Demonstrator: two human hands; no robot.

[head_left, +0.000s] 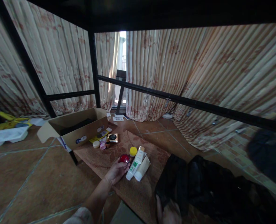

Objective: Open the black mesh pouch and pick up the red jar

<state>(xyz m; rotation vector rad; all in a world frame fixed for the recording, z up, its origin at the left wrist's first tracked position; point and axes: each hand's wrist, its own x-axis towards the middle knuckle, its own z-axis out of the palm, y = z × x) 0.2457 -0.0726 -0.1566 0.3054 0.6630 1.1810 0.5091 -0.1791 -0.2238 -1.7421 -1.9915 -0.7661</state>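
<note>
My left hand (117,171) is closed around a shiny red round container (124,159) with a dark rim, held just above the brown patterned cloth. Right beside it lie white squeeze tubes (133,168), one with green print, a cream tube (142,169) and a yellow-lidded jar (133,151). At the bottom edge my right hand (170,212) grips the near side of a limp black bag (172,183); its fingers are partly hidden by the dark fabric.
An open cardboard box (81,130) with something dark inside stands left. By it sit small jars (102,145), a dark bottle (108,142) and a gold-edged square case (113,138). Black frame bars (175,99) cross ahead, before striped curtains (152,62). A white tray (8,136) lies far left.
</note>
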